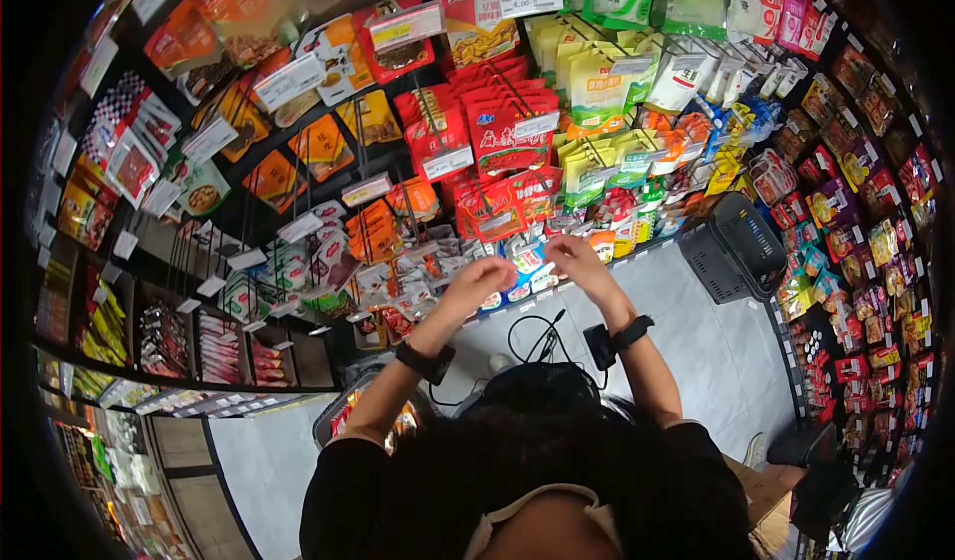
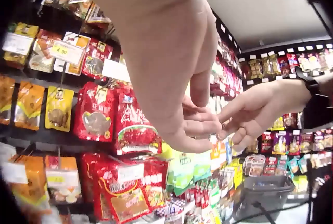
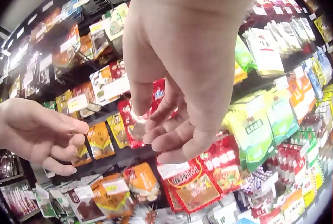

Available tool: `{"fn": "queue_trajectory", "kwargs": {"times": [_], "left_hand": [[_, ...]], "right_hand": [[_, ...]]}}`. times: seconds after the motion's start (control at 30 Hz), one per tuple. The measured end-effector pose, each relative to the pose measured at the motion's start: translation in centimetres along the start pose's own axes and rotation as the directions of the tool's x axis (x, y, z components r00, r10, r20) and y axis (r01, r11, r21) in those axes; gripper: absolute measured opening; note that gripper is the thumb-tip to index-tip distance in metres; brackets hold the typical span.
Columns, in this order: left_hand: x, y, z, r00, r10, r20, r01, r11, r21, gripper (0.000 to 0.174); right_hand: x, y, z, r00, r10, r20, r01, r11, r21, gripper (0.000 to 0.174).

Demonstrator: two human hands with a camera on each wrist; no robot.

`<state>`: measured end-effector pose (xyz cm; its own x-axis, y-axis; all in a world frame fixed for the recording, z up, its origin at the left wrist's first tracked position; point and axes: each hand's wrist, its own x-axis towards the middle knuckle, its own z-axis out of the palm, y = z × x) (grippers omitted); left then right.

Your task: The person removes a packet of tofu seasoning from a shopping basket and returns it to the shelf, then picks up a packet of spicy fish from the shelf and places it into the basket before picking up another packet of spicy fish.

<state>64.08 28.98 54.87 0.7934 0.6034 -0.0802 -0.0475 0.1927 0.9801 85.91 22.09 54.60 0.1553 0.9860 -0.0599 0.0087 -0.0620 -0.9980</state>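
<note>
Both forearms reach forward and slant inward, the left forearm [image 1: 380, 396] and right forearm [image 1: 652, 381] set wide at the elbows and drawing together toward the hands. The left wrist [image 1: 430, 336] and right wrist [image 1: 619, 311] stand well apart. The left hand [image 1: 483, 280] and right hand [image 1: 580, 264] are near each other, with a gap between them in the head view. The left fingers [image 3: 60, 166] are loosely bent and separated; the right thumb [image 3: 140, 99] hangs down beside the relaxed, curled right fingers [image 3: 179, 135].
</note>
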Motion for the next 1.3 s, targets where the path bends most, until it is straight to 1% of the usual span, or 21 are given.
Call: {"fn": "queue_trajectory", "kwargs": {"times": [0.03, 0.07, 0.2, 0.27, 0.3, 0.33, 0.4, 0.5, 0.6, 0.63, 0.7, 0.73, 0.8, 0.83, 0.93, 0.97, 1.07, 1.1, 1.2, 1.23, 1.3], "left_hand": [[0.9, 2.4, 0.1, 1.0, 0.014, 0.006, -0.014, 1.0, -0.003, 0.021], [1.8, 4.7, 0.2, 1.0, 0.029, 0.012, -0.029, 1.0, -0.006, 0.021], [6.2, 10.8, -0.5, 0.996, 0.073, -0.05, -0.076, 0.995, -0.059, 0.017], [8.3, 13.5, -1.3, 0.984, 0.167, -0.068, -0.174, 0.976, -0.128, 0.016], [9.4, 14.6, -1.6, 0.957, 0.271, -0.101, -0.285, 0.943, -0.171, 0.015], [10.6, 15.4, -2.5, 0.946, 0.291, -0.141, -0.317, 0.923, -0.219, 0.016], [12.1, 17.4, -3.8, 0.905, 0.27, -0.327, -0.379, 0.862, -0.337, 0.029], [14.8, 19.2, -6.1, 0.824, 0.197, -0.532, -0.477, 0.748, -0.461, 0.038], [17.7, 20.7, -7.1, 0.753, 0.1, -0.651, -0.512, 0.71, -0.483, 0.039], [18.8, 21.0, -7.6, 0.734, 0.043, -0.678, -0.517, 0.683, -0.516, 0.039], [22.0, 20.6, -9.4, 0.657, 0.084, -0.749, -0.533, 0.755, -0.383, 0.04], [23.4, 20.5, -10.3, 0.618, 0.105, -0.779, -0.53, 0.788, -0.314, 0.04], [25.2, 20.6, -11.6, 0.611, 0.231, -0.757, -0.483, 0.867, -0.126, 0.042], [25.7, 20.6, -11.9, 0.613, 0.289, -0.735, -0.456, 0.89, -0.03, 0.044], [26.8, 21.0, -11.1, 0.662, 0.201, -0.722, -0.387, 0.917, -0.099, 0.049], [26.4, 21.4, -10.3, 0.717, 0.202, -0.667, -0.356, 0.929, -0.102, 0.053], [26.6, 20.3, -11.3, 0.776, 0.328, -0.54, -0.275, 0.945, 0.178, 0.05], [28.5, 17.7, -16.2, 0.773, 0.467, -0.429, -0.172, 0.805, 0.568, 0.035], [27.9, 19.1, -14.1, 0.799, 0.289, -0.528, -0.098, 0.928, 0.36, 0.037], [28.1, 19.3, -13.7, 0.792, 0.259, -0.552, -0.115, 0.953, 0.282, 0.038], [28.8, 19.2, -13.5, 0.784, 0.19, -0.591, -0.151, 0.982, 0.116, 0.038]], "right_hand": [[0.9, -1.3, -0.3, 1.0, -0.019, -0.019, 0.02, 0.999, 0.044, 0.014], [1.7, -2.9, -1.0, 0.999, -0.033, 0.032, 0.034, 0.999, -0.006, 0.016], [5.1, -8.6, -2.9, 0.995, -0.053, 0.085, 0.051, 0.998, 0.024, 0.016], [7.7, -10.5, -3.9, 0.988, -0.115, 0.107, 0.112, 0.993, 0.041, 0.016], [8.8, -12.2, -4.4, 0.99, -0.071, 0.124, 0.071, 0.997, 0.0, 0.015], [10.3, -12.9, -5.0, 0.982, -0.128, 0.138, 0.119, 0.991, 0.069, 0.015], [13.3, -15.4, -6.0, 0.984, -0.124, 0.128, 0.105, 0.984, 0.145, 0.013], [18.6, -17.9, -7.5, 0.976, -0.146, 0.162, 0.079, 0.928, 0.364, 0.014], [23.4, -20.0, -8.1, 0.987, -0.12, 0.106, 0.066, 0.907, 0.415, 0.018], [25.2, -20.3, -7.9, 0.994, -0.097, 0.042, 0.077, 0.935, 0.347, 0.02], [29.7, -19.9, -7.7, 0.993, -0.072, -0.092, 0.09, 0.975, 0.202, 0.026], [33.8, -18.4, -7.8, 0.989, -0.132, -0.068, 0.146, 0.955, 0.259, 0.027], [42.2, -13.9, -7.8, 0.969, -0.246, -0.037, 0.241, 0.894, 0.379, 0.03], [43.4, -13.4, -7.5, 0.97, -0.239, -0.041, 0.232, 0.861, 0.453, 0.034], [39.1, -16.7, -6.1, 0.948, -0.224, -0.227, 0.284, 0.916, 0.284, 0.041], [39.0, -16.9, -6.1, 0.95, -0.244, -0.196, 0.295, 0.909, 0.296, 0.049], [38.7, -17.3, -5.4, 0.92, -0.325, -0.217, 0.365, 0.914, 0.178, 0.051], [38.5, -17.4, -5.4, 0.909, -0.345, -0.235, 0.365, 0.93, 0.047, 0.057], [37.9, -17.8, -5.2, 0.865, -0.424, -0.269, 0.326, 0.881, -0.343, 0.079], [37.8, -17.9, -5.2, 0.85, -0.447, -0.279, 0.323, 0.861, -0.394, 0.092], [38.0, -18.2, -5.2, 0.835, -0.461, -0.3, 0.353, 0.867, -0.35, 0.092]]}}
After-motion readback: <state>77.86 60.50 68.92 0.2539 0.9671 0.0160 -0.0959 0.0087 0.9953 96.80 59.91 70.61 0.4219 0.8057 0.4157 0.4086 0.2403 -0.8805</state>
